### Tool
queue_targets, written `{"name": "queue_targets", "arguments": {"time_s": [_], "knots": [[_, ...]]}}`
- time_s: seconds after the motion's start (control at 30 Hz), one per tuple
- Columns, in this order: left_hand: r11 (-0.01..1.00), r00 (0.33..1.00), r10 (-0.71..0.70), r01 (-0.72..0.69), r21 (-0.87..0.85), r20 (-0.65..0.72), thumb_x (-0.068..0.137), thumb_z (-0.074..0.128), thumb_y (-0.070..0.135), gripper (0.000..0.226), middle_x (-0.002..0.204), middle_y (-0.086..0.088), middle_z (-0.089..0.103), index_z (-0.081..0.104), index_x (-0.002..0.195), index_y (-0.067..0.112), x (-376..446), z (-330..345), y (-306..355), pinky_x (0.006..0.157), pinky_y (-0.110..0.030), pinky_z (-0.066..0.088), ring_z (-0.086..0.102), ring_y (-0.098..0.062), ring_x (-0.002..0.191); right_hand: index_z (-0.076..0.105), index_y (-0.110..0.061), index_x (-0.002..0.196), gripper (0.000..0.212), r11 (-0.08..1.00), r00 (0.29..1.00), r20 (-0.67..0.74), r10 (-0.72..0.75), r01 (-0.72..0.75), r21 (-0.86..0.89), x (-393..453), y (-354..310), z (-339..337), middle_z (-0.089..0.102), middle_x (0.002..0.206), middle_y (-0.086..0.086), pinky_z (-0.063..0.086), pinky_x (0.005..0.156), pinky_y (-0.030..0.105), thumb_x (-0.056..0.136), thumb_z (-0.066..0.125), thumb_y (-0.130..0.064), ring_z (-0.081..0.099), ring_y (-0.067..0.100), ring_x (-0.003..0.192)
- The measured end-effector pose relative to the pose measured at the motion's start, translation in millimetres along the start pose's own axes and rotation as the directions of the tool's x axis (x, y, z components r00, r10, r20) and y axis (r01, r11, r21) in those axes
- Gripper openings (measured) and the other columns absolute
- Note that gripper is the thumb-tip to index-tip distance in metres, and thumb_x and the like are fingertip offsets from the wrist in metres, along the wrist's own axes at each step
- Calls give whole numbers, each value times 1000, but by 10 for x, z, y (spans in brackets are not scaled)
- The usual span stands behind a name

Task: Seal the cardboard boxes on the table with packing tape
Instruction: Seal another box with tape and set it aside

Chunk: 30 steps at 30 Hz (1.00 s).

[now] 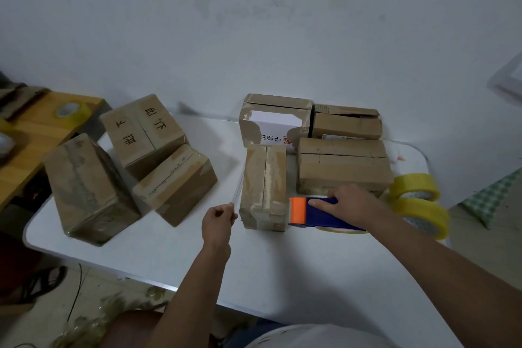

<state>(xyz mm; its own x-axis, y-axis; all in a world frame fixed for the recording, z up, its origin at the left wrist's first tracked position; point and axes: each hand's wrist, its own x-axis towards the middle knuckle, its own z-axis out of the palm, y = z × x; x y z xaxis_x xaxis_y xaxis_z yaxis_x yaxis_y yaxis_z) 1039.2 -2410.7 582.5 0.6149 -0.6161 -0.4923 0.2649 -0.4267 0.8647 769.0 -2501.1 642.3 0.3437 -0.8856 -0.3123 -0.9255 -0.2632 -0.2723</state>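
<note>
A narrow cardboard box (264, 186) lies in the middle of the white table (169, 246), its top seam running away from me. My left hand (218, 220) is just left of it and pinches the near end of a clear tape strip (238, 186) that stretches up along the box's left side. My right hand (350, 203) grips a blue tape dispenser (324, 213) with an orange front, held against the box's right side. Three taped boxes (172, 181) are grouped at the left. Three more boxes (343, 165) stand behind at the right.
Two yellow tape rolls (418, 200) lie at the table's right edge, beside the dispenser. Another roll (69, 110) rests on a wooden table at the far left. A white wall rises behind. Crumpled tape scraps litter the floor at the lower left.
</note>
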Motion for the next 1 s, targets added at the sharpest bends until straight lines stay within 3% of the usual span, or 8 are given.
{"name": "queue_targets", "arguments": {"time_s": [0.27,0.4,0.57,0.73,0.87,1.0], "knots": [[996,999,-44,44,77,-10,92,68,32,31,87,-8,66,63,99,1,67,47,-80,92,-39,51,61,-20,85,64,-19,100,65,999,999,49,2,0,-33,118,30,43,61,77,-8,41,60,19,85,39,-77,57,7,72],[986,997,-67,59,154,44,81,78,44,50,85,-5,55,51,90,3,77,111,-109,76,-34,44,50,-19,78,65,-18,101,67,998,997,72,13,-8,-67,159,20,82,67,86,-3,52,74,26,85,38,-77,62,12,80],[984,995,-90,83,158,36,80,81,36,40,96,-1,54,49,96,17,95,130,-128,80,-33,43,54,-19,88,66,-16,98,67,995,998,65,16,-9,-97,140,-1,170,68,88,0,47,71,24,88,35,-74,62,14,81],[982,998,-48,40,182,39,80,82,29,40,98,-4,54,51,101,13,240,22,-28,77,-31,42,54,-19,86,60,-17,78,65,998,996,83,44,-40,-44,111,-140,266,58,70,-2,48,69,27,88,32,-75,58,14,68],[977,997,-27,10,213,77,79,83,26,45,99,-6,54,55,107,5,347,-9,69,76,-30,43,53,-21,87,54,-20,72,63,995,995,57,87,-85,-44,89,-229,355,55,71,-2,44,65,28,89,30,-75,57,16,70],[981,992,-53,30,194,112,79,83,25,46,100,-7,53,55,110,3,373,-14,40,87,-35,45,54,-21,92,57,-18,80,65,992,991,70,114,-110,-59,94,-248,417,60,80,2,47,71,31,89,28,-76,60,19,76]]}}
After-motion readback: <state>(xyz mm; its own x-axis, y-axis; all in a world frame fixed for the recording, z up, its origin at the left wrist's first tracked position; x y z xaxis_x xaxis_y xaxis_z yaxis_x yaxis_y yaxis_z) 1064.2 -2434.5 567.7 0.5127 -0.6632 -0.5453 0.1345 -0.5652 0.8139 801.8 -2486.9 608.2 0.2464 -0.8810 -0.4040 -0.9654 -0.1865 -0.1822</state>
